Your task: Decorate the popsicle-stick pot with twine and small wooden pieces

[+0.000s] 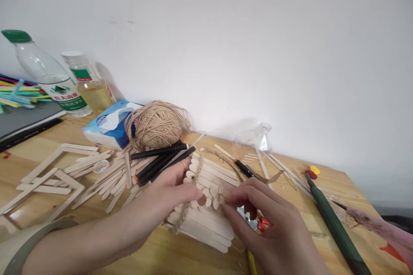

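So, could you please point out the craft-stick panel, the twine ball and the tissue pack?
Craft-stick panel (207, 221), head view: on its nearer sticks.
Twine ball (159, 126), head view: on its wound front.
Tissue pack (105, 131), head view: on its blue wrapper.

Your left grip: holding the stick panel. Your right grip: at its small wooden pieces. Your worktop: twine ball, tissue pack, markers.

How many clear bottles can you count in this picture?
3: a green-capped clear bottle at the far left; a white-capped clear bottle of yellowish liquid just to its right; and an uncapped clear bottle right of the brown twine ball. Others may be hidden.
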### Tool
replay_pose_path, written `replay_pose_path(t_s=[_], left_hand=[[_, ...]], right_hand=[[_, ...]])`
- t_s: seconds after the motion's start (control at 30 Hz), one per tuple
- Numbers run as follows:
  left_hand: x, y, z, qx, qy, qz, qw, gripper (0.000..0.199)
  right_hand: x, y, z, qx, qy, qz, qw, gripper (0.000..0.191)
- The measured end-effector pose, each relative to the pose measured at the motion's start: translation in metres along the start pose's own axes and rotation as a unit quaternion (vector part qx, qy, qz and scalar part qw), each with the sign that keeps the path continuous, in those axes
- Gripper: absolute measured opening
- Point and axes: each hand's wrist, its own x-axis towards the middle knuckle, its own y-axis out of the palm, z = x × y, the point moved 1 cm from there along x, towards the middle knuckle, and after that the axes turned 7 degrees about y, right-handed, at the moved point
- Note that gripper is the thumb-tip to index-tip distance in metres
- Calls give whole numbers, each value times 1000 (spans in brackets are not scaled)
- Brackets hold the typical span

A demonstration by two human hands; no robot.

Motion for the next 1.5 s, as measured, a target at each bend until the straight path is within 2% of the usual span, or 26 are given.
replay_pose_path(t_s=[0.3, 0.7, 1.03, 1.23, 1.5], left_hand=[[-1, 2, -2, 5, -20, -5, 1000, 37], [1, 0, 1, 13, -24, -12, 1000, 32], [-1, -2, 1, 19, -20, -24, 999, 31], [-2, 1, -2, 7, -17, -4, 1000, 37], [1, -2, 4, 17, 15, 5, 1000, 39]], right_hand=[[-1, 2, 3, 10, 12, 6, 1000, 15], [-1, 4, 4, 54, -28, -2, 998, 14], [-1, 2, 6, 33, -34, -7, 999, 12], [-3, 5, 10, 49, -51, 0, 997, 12], [-2, 10, 8, 52, -36, -2, 998, 10]])
